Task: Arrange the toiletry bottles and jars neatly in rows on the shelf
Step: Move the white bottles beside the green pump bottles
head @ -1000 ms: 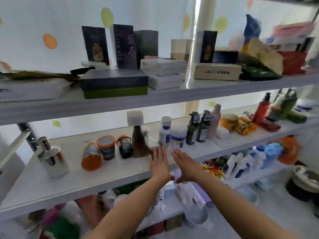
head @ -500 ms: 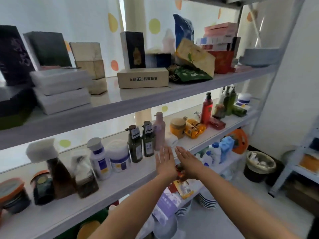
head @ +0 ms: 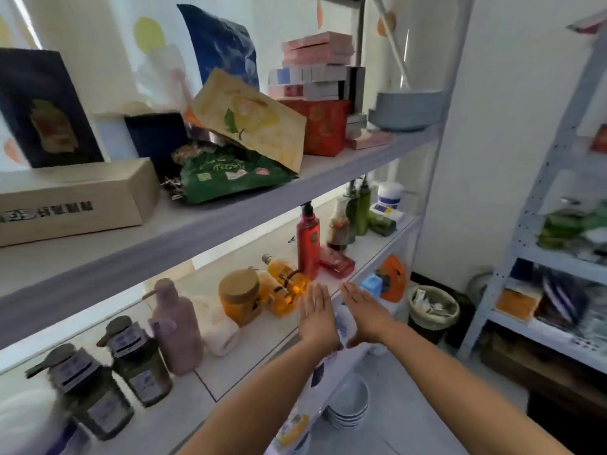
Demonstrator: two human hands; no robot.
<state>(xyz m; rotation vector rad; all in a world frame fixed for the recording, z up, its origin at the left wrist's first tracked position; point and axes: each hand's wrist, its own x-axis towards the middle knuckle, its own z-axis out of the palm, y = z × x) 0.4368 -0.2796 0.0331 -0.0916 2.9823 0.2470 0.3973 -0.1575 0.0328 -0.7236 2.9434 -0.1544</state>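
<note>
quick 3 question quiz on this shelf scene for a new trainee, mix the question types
1. True or false: the left hand and the right hand each hold a bottle.
2. The amber bottles beside the orange jar are: A upright, B lying down, C stacked on the jar.
3. Fill in: the tall pump bottle beyond the hands is coloured ____.

Key: 1 false, both hands are flat and empty; 2 B; 3 red.
</note>
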